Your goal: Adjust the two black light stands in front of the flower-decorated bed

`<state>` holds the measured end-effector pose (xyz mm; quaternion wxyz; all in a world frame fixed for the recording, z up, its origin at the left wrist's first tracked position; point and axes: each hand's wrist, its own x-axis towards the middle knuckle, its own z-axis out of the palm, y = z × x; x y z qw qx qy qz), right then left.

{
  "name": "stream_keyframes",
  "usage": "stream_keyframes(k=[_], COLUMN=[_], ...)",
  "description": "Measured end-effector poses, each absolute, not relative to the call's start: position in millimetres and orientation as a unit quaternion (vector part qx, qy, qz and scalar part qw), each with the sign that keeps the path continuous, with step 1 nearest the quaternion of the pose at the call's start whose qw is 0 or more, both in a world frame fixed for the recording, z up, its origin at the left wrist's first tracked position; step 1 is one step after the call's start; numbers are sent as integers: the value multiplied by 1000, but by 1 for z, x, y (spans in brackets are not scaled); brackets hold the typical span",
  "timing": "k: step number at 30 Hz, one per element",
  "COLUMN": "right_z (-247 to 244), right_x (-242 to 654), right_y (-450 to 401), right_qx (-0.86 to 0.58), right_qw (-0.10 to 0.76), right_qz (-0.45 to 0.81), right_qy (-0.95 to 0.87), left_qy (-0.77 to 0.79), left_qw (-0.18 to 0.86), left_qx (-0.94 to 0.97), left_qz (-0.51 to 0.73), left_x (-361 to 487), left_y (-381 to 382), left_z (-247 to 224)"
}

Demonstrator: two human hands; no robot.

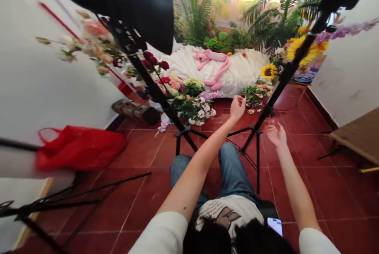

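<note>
Left grip (237, 108): fingers curled; cannot tell whether it holds anything. Right grip (276, 133): loosely open, near the black stand (288, 70). Small flower arrangement (257, 93) stands upright on the red floor (310, 191), just right of the left grip, the nearer of the 2.

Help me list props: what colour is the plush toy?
The plush toy is pink; head view.
</note>
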<state>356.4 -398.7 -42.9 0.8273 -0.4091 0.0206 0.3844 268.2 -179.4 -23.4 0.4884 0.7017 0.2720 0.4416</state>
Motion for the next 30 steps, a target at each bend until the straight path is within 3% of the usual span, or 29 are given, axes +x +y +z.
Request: stream_keyframes(k=[5,10,18,21,24,27,30], right_z=[-27,-20,-22,-24,-26,-25,-18], right_x=[355,365,372,375,377,381,389], right_y=[-376,-363,-358,-355,-357,-369,-383], right_qx=[-284,-160,-202,-286,-502,-757,-826], right_qw=[837,831,831,817,775,599,455], right_qz=[467,533,519,499,370,82,-69], right_qy=[-9,-7,-8,-34,-101,-246,-327], left_qy=[139,116,129,139,158,177,186], left_qw=[608,659,664,660,645,635,628], left_qx=[688,677,677,679,687,692,693], left_qz=[371,307,290,292,296,295,301], left_x=[359,395,392,392,393,395,398], left_y=[-233,-248,-245,-247,-249,-249,-250], left_z=[3,6,8,11,11,9,5])
